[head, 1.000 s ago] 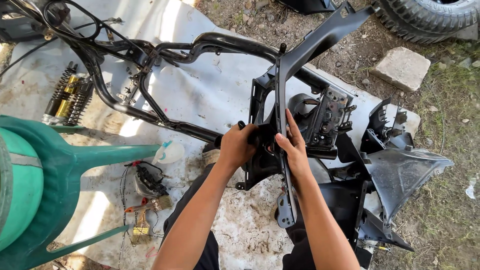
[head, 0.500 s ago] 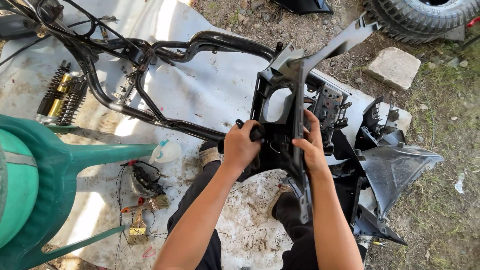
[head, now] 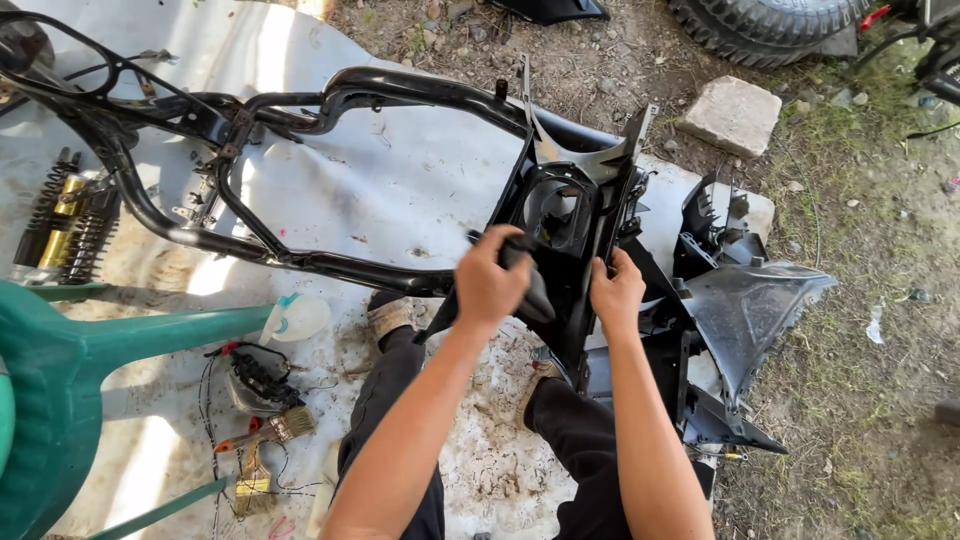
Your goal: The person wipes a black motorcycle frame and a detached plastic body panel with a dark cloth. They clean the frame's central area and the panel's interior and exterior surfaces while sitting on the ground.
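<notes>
Against the black frame (head: 300, 262), left hand (head: 492, 283) and right hand (head: 617, 292) grip plastic panel (head: 565, 215)

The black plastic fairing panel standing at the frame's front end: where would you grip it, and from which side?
Probably by its long side edges, from the near side. The black fairing panel stands roughly upright against the black tube frame, its side rails exposed. The right hand already clasps the right rail; the left hand grips the lower left part. The middle is an open ring, a poor hold.

Bright dappled daylight, soft shadows, sun patches on tarp (head: 400, 180), slight motion blur.
</notes>
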